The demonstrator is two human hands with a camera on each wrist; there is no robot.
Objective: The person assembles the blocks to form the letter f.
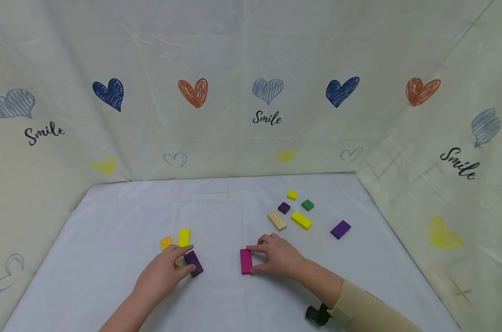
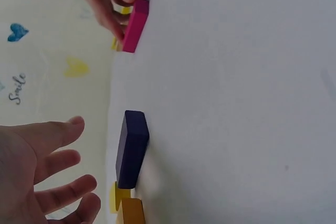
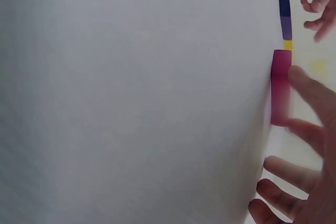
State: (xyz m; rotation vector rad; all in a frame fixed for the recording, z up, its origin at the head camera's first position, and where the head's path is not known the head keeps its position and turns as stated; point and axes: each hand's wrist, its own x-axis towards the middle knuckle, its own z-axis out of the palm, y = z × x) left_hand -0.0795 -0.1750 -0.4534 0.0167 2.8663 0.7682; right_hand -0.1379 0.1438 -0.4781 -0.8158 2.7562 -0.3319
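Note:
A pink wooden block (image 1: 245, 262) lies at the middle of the table, and my right hand (image 1: 277, 256) pinches it between thumb and index finger. In the right wrist view the other fingers of that hand stretch out below the pink block (image 3: 281, 88). My left hand (image 1: 161, 272) hovers over a dark purple block (image 1: 194, 263). The left wrist view shows its fingers spread, with a gap to the purple block (image 2: 131, 149). Beside that block are a yellow block (image 1: 184, 237) and an orange block (image 1: 166, 242), partly hidden by the left hand.
Further right lie a natural wood ridged block (image 1: 277, 221), a long yellow block (image 1: 301, 220), a small purple block (image 1: 284, 208), a green block (image 1: 307, 205), a small yellow block (image 1: 292, 194) and a purple block (image 1: 340, 229). A black object (image 1: 317, 316) sits by the right sleeve.

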